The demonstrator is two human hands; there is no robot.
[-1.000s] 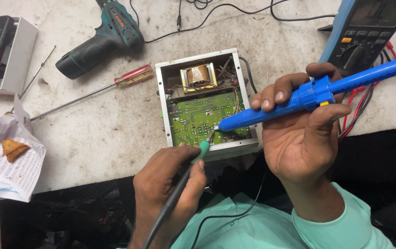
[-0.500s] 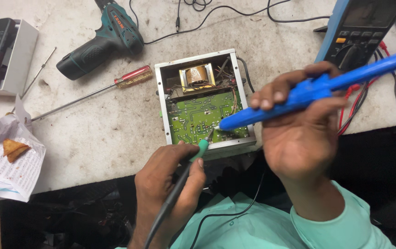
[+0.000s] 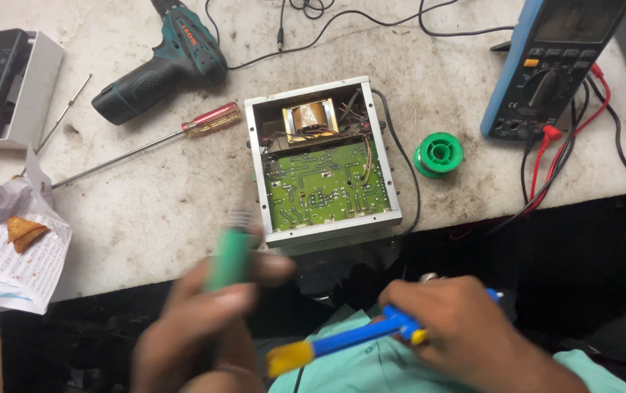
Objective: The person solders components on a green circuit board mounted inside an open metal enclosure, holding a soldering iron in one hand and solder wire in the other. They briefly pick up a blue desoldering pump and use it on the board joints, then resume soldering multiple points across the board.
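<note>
Place: an electronics repair workshop.
Signs: worn tabletop (image 3: 145,211), opened metal case with green circuit board (image 3: 325,191), multimeter (image 3: 553,65), solder spool (image 3: 438,153), cordless drill (image 3: 163,69), screwdriver (image 3: 152,145).

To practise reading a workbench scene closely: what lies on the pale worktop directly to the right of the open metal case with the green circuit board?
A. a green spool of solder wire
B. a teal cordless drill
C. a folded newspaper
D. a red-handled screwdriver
A: the round green spool of solder wire sits on the pale worktop just right of the open metal case; the other three things lie to the left of the case.
</note>
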